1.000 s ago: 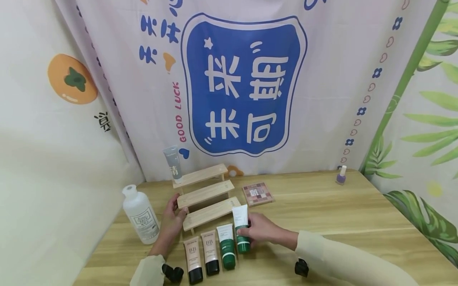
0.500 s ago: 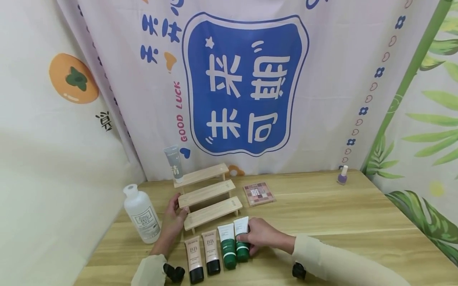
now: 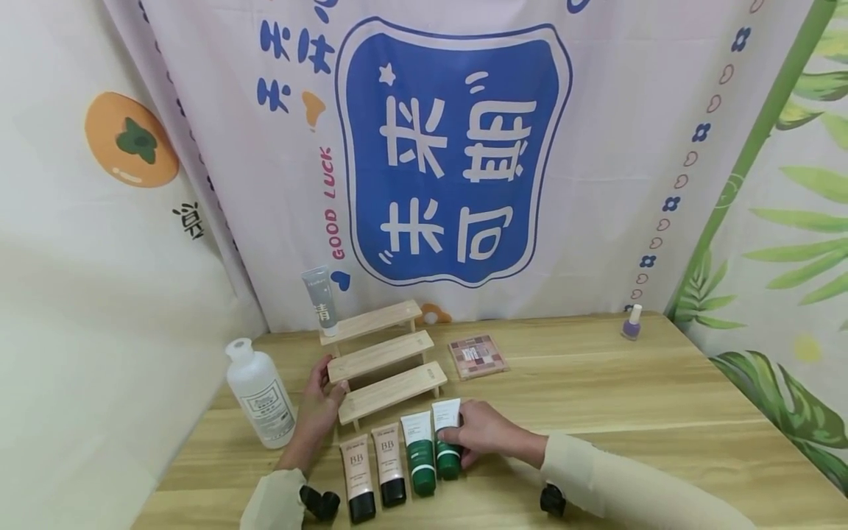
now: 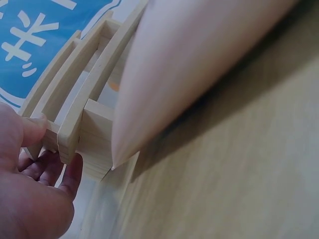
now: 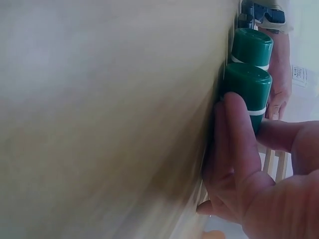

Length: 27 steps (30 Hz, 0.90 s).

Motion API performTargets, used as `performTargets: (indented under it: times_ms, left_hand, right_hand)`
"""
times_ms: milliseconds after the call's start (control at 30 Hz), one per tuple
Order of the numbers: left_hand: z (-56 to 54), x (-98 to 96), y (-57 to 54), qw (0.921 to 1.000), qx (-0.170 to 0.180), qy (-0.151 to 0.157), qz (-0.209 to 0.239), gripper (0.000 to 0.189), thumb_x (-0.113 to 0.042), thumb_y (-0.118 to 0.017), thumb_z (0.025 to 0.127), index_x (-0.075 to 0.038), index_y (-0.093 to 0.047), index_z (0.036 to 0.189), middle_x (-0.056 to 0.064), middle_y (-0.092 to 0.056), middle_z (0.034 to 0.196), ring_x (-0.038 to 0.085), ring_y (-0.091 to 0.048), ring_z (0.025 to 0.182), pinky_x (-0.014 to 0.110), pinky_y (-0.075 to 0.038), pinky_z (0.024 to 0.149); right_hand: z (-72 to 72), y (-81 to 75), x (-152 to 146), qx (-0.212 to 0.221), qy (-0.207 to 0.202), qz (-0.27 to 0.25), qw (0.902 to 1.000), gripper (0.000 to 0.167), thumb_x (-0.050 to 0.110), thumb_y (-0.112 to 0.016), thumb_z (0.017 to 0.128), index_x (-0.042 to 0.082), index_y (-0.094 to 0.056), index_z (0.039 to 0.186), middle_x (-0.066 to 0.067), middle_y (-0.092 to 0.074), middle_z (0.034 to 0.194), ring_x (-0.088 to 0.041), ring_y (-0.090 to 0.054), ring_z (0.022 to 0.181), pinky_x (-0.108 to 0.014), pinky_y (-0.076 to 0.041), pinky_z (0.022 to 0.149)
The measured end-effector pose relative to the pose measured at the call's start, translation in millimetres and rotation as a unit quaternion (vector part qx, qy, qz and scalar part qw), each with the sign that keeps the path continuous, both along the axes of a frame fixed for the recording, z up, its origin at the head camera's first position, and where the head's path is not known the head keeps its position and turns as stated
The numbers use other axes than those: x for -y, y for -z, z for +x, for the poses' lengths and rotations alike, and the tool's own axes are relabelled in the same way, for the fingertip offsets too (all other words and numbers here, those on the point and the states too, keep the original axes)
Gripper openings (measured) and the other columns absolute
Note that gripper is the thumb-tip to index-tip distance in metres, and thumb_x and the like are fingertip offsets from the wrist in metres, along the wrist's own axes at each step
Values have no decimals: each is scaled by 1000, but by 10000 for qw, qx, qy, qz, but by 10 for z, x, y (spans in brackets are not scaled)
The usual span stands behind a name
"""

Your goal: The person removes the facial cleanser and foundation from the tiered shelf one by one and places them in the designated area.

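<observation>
My left hand [image 3: 319,406] grips the left end of a three-step wooden display stand [image 3: 394,392]; in the left wrist view its thumb [image 4: 34,128] lies over a step's edge, fingers curled below. With my right hand [image 3: 486,430] I hold a white-and-green squeeze tube [image 3: 447,462] by its right side, thumb on its front. Low at the table, it lies right beside a matching tube [image 3: 420,453]. To their left lie two beige BB cream tubes, one [image 3: 358,471] at the outer end and another [image 3: 389,460] nearer. A grey tube [image 3: 320,294] stands on the top step.
A white bottle [image 3: 261,397] stands left of my left hand. Behind my right hand lies an eyeshadow palette [image 3: 477,356]. Purple nail polish [image 3: 632,324] stands at the far right of the wooden table [image 3: 570,383], near the printed curtain [image 3: 603,221].
My right hand has brought the white-and-green tube down and toward me, into line beside its match. My left hand stays on the stand.
</observation>
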<state>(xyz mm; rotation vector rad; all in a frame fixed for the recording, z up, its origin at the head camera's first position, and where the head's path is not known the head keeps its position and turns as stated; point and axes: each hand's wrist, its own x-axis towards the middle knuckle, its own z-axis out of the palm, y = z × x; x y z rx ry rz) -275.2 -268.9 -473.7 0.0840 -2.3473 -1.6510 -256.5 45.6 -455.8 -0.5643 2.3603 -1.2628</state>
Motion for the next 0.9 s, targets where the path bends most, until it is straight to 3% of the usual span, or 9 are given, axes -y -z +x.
performTargets:
  times_ms: [233,367,533,667,767,900]
  left_hand:
    - [14,5,-19,9998,-13,159,141,64,-2,-52,98,-4,-20,154,24,-28,155,39,-30,141,51,-36,111]
    - [5,9,-26,9996,114,229,148,65,-4,-51,99,-5,-18,155,21,-27,156,37,-33,140,44,-42,106]
    - [-6,10,-35,9995,149,224,132,65,-5,-51,99,-6,-18,155,21,-26,157,37,-34,140,43,-44,104]
    - [-10,13,-24,9995,103,236,154,65,-4,-51,99,-6,-18,155,21,-28,155,36,-34,139,40,-44,103]
    - [-5,10,-17,9995,103,246,185,65,-4,-52,99,-6,-19,155,21,-29,155,36,-34,139,39,-45,103]
    - [15,26,-26,9994,116,254,202,65,-5,-51,99,-7,-18,155,22,-26,156,38,-34,139,42,-45,104]
  right_hand:
    - [-8,-28,-14,162,-22,-52,9999,19,20,-73,87,4,-64,87,-8,-65,71,-16,-65,47,-30,-56,47]
    - [-23,-63,-55,219,23,39,9997,21,23,-73,87,4,-64,83,-9,-66,68,-15,-64,46,-29,-55,46]
    - [-68,-147,-95,44,183,286,9994,31,28,-72,88,2,-60,77,-9,-65,59,-17,-66,47,-26,-54,48]
    - [-171,-336,-79,-195,302,191,9992,50,31,-70,90,-13,-56,110,-10,-65,62,-24,-68,53,-31,-57,56]
    - [-298,-544,-20,-632,162,41,9979,72,33,-66,92,-13,-38,140,-10,-67,71,-26,-70,60,-33,-59,63]
    - [-494,-773,172,-1425,18,-434,9888,74,36,-64,93,-2,-34,148,-10,-71,97,-25,-71,83,-32,-58,74]
